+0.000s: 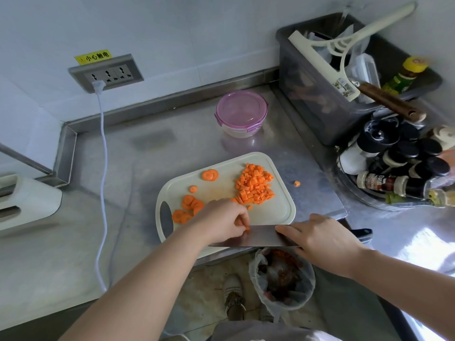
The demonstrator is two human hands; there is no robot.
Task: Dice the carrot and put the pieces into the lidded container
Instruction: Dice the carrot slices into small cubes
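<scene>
- Left grip (221, 219): fingers curled, pinching small carrot bits (247, 230) against the flat blade of the knife (258, 238), at the 6 o'clock edge of the cutting board (273, 214).
- Right grip (322, 239): clenched on the knife where blade meets handle, with the forefinger laid along the blade. The dark handle end shows at its 3 o'clock.
- Diced carrot pile (254, 187): on the board at 1 o'clock from the left grip, near it but apart.
- Carrot slices (188, 207): on the board at 9 o'clock, just beside the left grip.
- Lidded container (241, 114): pink lid on, standing on the desk (123, 168) at 12 o'clock from the board, well apart from both grips.
- Stray carrot piece (297, 183): on the desk at 3 o'clock from the pile.
</scene>
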